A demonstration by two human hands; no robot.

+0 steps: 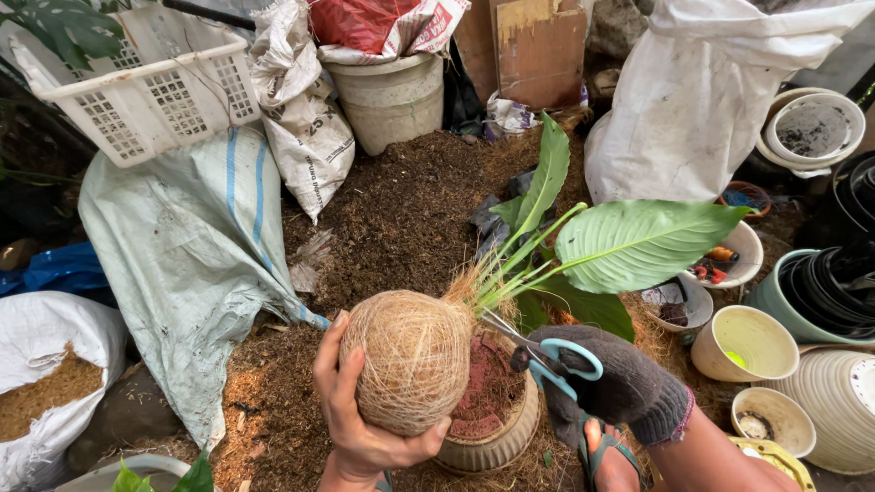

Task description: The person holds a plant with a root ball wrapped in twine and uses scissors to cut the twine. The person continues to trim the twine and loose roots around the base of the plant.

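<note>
The bare left hand [365, 410] cups a twine-wrapped root ball [415, 360] from below, tilting its peace lily leaves [638, 241] away. The gloved right hand [611, 383], fingers closed through blue-handled scissors [547, 355], brings the blades to the ball's fibrous neck, above a ribbed pot [497, 442].

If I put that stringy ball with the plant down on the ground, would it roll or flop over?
Probably. The fibre-wrapped ball looks round with no flat base, so it may roll. The long leaves stick out to one side, so it would likely tip that way. The left hand cups it from beneath, hinting at some weight.
</note>
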